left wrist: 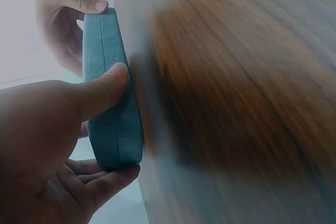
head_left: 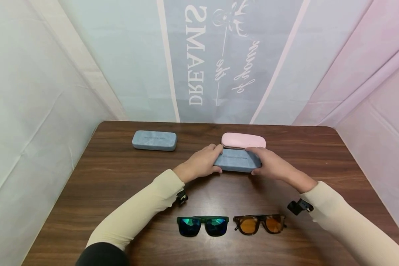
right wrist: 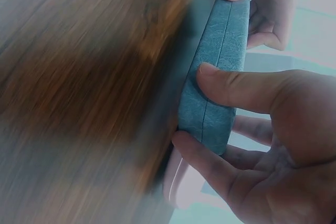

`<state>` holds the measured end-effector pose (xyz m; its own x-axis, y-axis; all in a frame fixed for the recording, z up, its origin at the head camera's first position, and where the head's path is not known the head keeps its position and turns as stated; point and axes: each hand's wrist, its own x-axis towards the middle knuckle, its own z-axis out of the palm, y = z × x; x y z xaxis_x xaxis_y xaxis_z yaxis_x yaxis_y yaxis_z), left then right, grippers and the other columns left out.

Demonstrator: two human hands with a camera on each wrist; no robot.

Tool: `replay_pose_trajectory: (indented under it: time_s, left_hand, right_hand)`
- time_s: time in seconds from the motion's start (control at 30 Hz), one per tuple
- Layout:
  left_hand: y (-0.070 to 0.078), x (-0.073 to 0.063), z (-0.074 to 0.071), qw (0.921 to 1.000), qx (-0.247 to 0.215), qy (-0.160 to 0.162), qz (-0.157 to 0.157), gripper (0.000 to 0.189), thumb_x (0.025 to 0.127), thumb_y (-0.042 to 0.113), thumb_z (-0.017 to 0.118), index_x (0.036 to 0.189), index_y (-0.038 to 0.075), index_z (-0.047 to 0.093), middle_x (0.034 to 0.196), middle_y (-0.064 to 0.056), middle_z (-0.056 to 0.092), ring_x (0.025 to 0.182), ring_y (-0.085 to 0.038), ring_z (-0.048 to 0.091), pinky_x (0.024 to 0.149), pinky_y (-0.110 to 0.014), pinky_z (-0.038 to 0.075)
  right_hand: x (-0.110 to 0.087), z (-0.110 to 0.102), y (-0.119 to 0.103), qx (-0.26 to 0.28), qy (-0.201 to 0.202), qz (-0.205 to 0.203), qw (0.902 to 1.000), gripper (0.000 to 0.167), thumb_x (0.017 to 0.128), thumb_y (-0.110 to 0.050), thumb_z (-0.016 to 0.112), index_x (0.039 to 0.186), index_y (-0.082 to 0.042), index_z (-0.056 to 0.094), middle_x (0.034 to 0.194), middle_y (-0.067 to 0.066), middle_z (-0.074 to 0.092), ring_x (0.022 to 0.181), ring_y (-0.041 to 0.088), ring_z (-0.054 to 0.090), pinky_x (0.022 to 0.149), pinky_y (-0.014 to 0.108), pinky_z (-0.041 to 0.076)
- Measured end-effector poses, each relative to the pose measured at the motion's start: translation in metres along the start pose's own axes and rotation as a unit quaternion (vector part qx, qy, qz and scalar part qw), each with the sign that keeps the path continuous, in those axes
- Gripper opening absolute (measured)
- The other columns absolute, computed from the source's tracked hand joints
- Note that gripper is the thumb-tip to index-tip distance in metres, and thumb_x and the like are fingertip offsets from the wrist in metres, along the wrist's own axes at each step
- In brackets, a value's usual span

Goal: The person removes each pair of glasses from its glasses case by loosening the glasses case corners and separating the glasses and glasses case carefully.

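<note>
Both hands hold a closed blue glasses case [head_left: 237, 160] by its two ends, at the back right of the table. My left hand [head_left: 204, 160] grips the left end, its thumb [left wrist: 113, 80] along the near side. At the right end, my right hand [head_left: 272, 164] grips with its thumb [right wrist: 215, 80] on the near side and fingers round the end. Just behind this case lies a pink glasses case [head_left: 243, 140], partly covered by it in the head view. The lid seam of the blue case shows in both wrist views.
A second blue glasses case [head_left: 154, 140] lies at the back left of the wooden table [head_left: 126, 192]. Near the front are dark sunglasses with blue-green lenses [head_left: 203, 226] and, right of them, tortoiseshell glasses with orange lenses [head_left: 260, 224]. A printed cloth [head_left: 229, 59] hangs behind the table.
</note>
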<state>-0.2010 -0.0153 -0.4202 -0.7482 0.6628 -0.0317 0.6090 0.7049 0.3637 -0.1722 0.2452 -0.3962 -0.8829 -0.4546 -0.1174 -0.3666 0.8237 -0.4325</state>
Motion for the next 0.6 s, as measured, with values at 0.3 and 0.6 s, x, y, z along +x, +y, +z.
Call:
replay_pose_trajectory:
  time_s: [0.3, 0.6]
  left_hand:
    - [0.01, 0.014, 0.004, 0.9999, 0.0, -0.009, 0.005, 0.059, 0.09, 0.038, 0.079, 0.129, 0.009, 0.046, 0.124, -0.015, 0.056, 0.107, -0.024, 0.06, 0.09, -0.036, 0.051]
    - [0.019, 0.026, 0.012, 0.9999, 0.01, -0.01, 0.008, 0.055, 0.089, 0.04, 0.079, 0.122, 0.011, 0.046, 0.117, -0.01, 0.056, 0.098, -0.021, 0.057, 0.085, -0.034, 0.05]
  right_hand:
    - [-0.007, -0.007, 0.013, 0.006, -0.014, 0.015, 0.9998, 0.08, 0.083, -0.001, 0.083, 0.149, 0.008, 0.04, 0.146, 0.035, 0.044, 0.129, 0.046, 0.049, 0.099, 0.059, 0.043]
    - [-0.01, -0.009, 0.024, 0.002, -0.018, 0.042, 0.999, 0.079, 0.083, -0.001, 0.082, 0.149, 0.006, 0.04, 0.145, 0.035, 0.044, 0.128, 0.047, 0.048, 0.099, 0.061, 0.043]
